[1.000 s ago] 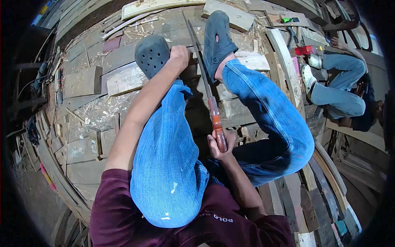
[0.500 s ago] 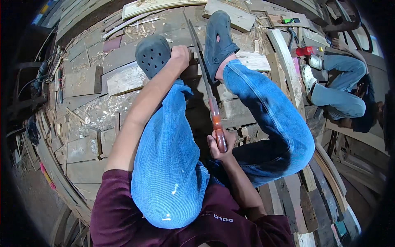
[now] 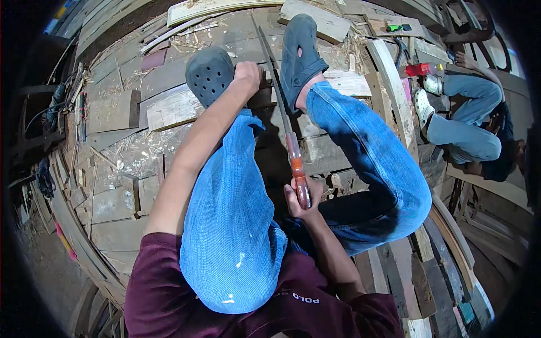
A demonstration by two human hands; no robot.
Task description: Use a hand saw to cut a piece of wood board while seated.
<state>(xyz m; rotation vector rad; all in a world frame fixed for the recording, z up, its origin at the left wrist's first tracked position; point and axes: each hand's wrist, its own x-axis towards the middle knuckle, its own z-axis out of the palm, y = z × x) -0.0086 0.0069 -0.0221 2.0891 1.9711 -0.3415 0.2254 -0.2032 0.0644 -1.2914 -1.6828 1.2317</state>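
Note:
My right hand (image 3: pixel 305 197) is wrapped round the reddish-brown handle of a handsaw (image 3: pixel 280 101). Its long thin blade points away from me, between my two dark clogs. A pale wooden board (image 3: pixel 173 109) runs crosswise under my feet, and the blade crosses it. My left clog (image 3: pixel 209 73) and right clog (image 3: pixel 297 56) rest on either side of the blade. Beside the left clog, my left hand (image 3: pixel 247 77) is closed, knuckles up, close to the blade; what its fingers grip is hidden under it.
Planks and wood scraps (image 3: pixel 115 110) with shavings lie over the wooden floor. At the right sits another person (image 3: pixel 468 115) in jeans and light clogs, near a red bottle (image 3: pixel 422 69). A green-and-black tool (image 3: pixel 398 28) and pliers (image 3: pixel 401 50) lie at the far right.

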